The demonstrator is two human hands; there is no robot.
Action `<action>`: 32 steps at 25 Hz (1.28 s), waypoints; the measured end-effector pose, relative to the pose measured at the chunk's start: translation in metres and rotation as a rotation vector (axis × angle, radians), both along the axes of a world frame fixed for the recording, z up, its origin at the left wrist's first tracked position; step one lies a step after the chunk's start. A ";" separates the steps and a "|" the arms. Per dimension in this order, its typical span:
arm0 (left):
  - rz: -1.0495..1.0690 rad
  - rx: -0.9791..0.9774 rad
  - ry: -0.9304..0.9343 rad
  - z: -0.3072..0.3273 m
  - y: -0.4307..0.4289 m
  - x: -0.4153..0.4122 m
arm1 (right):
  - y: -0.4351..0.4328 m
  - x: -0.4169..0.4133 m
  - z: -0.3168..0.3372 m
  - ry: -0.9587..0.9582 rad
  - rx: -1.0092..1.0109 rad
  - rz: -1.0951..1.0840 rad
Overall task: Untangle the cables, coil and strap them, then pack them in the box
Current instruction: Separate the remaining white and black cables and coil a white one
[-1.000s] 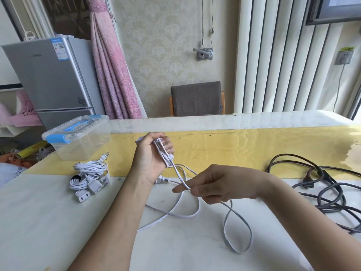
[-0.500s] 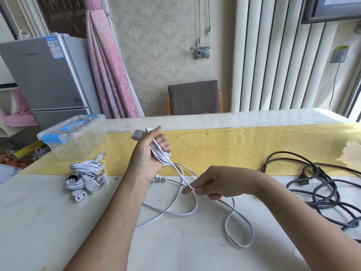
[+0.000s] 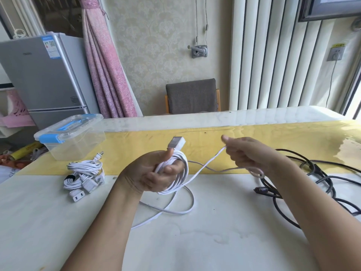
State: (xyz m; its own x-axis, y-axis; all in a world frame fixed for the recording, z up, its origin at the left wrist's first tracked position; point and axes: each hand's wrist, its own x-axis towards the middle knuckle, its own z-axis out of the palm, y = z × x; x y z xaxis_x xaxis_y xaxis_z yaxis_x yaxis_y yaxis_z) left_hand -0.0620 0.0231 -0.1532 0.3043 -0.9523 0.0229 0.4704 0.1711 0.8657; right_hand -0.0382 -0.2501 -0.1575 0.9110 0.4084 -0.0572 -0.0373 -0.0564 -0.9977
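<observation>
Honestly, left hand (image 3: 156, 171) grips the white cable (image 3: 181, 173) coil; right hand (image 3: 246, 153) pinches the slack; trailing loop could snag the black cables (image 3: 322, 184).

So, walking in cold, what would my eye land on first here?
Centre frame, the left hand grips a coil of flat white cable while the right hand pinches its loose strand above the table. To the left lies an already strapped white bundle beside a clear lidded box with blue latches. At the right edge sprawls a tangle of black cables.
</observation>
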 end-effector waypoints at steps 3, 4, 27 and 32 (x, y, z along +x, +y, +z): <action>0.049 0.192 -0.186 -0.001 0.000 0.002 | -0.016 0.012 0.007 0.329 0.638 0.269; 0.111 0.272 -0.240 0.000 0.002 0.001 | -0.020 0.012 0.011 0.385 0.816 0.348; 0.989 0.431 -0.023 -0.009 -0.020 0.022 | 0.054 -0.058 0.041 -0.747 0.006 0.002; 1.237 -0.069 0.229 0.001 -0.004 0.030 | 0.069 -0.069 0.030 -0.633 -0.437 0.360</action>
State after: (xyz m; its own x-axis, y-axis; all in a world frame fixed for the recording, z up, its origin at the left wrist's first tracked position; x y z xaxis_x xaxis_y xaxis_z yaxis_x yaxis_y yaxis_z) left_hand -0.0318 0.0194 -0.1519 0.9936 -0.0270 -0.1096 0.1010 0.6452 0.7573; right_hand -0.1072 -0.1809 -0.1277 0.6428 0.7396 0.1994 0.6149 -0.3429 -0.7101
